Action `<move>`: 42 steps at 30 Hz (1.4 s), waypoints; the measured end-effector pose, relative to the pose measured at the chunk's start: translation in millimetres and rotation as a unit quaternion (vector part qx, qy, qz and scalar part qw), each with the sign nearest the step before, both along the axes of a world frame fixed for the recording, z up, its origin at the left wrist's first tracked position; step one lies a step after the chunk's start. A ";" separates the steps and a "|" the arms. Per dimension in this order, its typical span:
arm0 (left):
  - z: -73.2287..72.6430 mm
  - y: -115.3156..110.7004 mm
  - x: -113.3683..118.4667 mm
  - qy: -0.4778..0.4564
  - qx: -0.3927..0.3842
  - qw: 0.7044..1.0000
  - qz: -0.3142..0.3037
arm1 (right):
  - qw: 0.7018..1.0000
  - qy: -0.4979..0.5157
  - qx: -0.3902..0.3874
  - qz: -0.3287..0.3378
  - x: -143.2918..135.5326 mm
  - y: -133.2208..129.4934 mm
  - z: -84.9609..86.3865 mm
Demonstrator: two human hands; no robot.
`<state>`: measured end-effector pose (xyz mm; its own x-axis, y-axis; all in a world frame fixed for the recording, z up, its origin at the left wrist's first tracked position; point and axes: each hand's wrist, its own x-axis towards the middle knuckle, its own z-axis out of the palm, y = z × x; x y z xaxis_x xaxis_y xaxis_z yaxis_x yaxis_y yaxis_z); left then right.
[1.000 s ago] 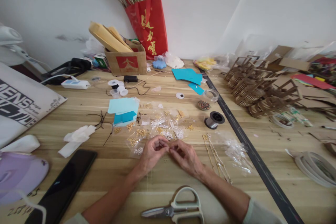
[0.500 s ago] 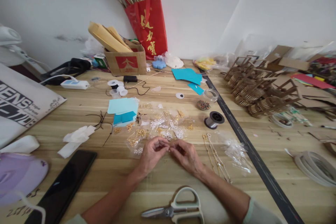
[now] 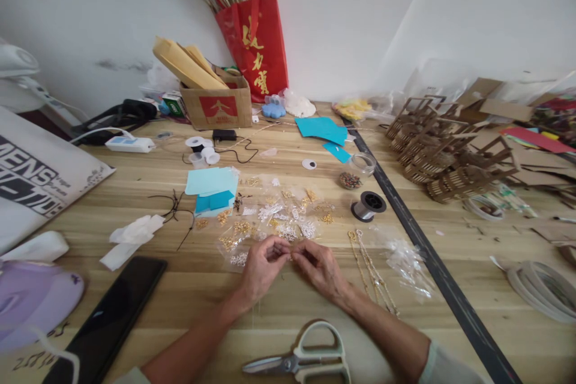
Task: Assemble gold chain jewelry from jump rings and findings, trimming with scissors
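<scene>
My left hand [image 3: 266, 264] and my right hand [image 3: 320, 267] meet fingertip to fingertip over the table, both in a pinch. Whatever lies between the fingertips is too small to name. Just beyond them are small clear bags of gold and silver jewellery findings [image 3: 288, 228], partly covered by my fingers. Gold and silver chains [image 3: 369, 270] lie to the right of my right hand. Nearer to me, below both hands, rests a pair of scissors [image 3: 301, 357] with pale handles. A spool of fine wire [image 3: 369, 206] stands beyond the chains.
A dark phone [image 3: 110, 318] and white tissue [image 3: 132, 240] lie at left. Blue paper sheets [image 3: 211, 189] are behind the findings. A black strip [image 3: 418, 252] crosses the table at right, with brown wooden models [image 3: 450, 150] beyond it. A red bag [image 3: 256, 48] stands at the back.
Both hands stay pinched together in nearly the same place, with only a slight shift of the fingers. The objects on the table have not moved.
</scene>
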<state>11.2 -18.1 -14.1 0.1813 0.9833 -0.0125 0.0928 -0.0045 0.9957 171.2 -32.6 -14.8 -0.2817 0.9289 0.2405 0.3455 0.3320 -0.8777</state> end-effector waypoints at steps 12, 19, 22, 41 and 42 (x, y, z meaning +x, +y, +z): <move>1.9 2.2 -2.6 0.050 0.074 0.995 -0.040 | 0.998 0.043 -0.032 -0.012 0.7 0.5 -7.1; 0.8 2.9 -3.9 -0.009 0.046 0.998 -0.038 | 0.997 0.062 -0.032 -0.024 -0.1 0.8 -8.8; 1.3 2.3 -3.9 -0.007 0.017 0.999 -0.043 | 0.997 0.062 -0.036 -0.025 0.2 0.5 -8.9; 0.3 3.9 -4.1 0.004 -0.030 0.997 -0.064 | 0.996 0.079 -0.050 -0.010 0.5 -0.2 -6.5; -0.2 3.7 -3.9 0.011 -0.027 0.997 -0.065 | 0.997 0.062 -0.035 -0.009 0.6 -0.5 -5.3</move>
